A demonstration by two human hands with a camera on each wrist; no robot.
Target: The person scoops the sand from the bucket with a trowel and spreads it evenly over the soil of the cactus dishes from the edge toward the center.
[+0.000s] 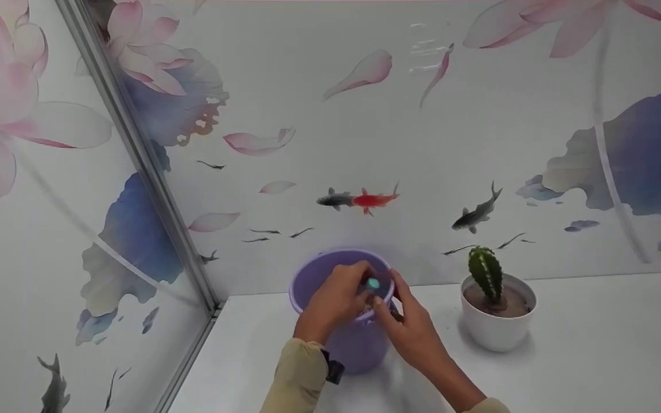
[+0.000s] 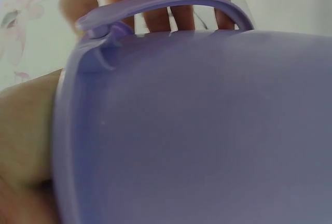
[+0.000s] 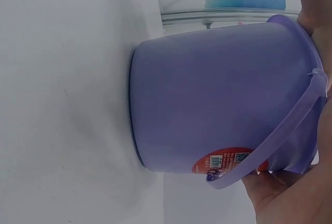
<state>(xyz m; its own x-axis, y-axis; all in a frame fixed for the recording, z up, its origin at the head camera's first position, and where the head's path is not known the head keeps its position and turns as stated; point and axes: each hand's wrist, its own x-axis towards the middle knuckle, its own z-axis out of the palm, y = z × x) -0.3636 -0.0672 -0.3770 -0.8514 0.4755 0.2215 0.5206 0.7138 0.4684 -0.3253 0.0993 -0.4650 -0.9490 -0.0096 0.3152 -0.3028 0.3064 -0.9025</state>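
Note:
A purple bucket (image 1: 359, 347) stands upright on the white table, its handle (image 3: 280, 133) hanging down on the outer side. My left hand (image 1: 336, 295) reaches over the near rim into the bucket's mouth. Its fingers curl round a small clear-looking thing with a teal top (image 1: 372, 284); the rest of it is hidden by the hand. My right hand (image 1: 416, 330) grips the bucket at the right of the rim, thumb toward the inside, fingers (image 2: 181, 14) down the outer side behind the handle. In the left wrist view the bucket wall covers the left fingertips.
A white pot (image 1: 500, 332) with a small cactus (image 1: 485, 275) stands on the table (image 1: 606, 344) to the right of the bucket. Behind rises a white panel (image 1: 330, 143) printed with flowers and fish. A metal corner strip (image 1: 152, 172) runs at left. The bucket bears a red label (image 3: 223, 161).

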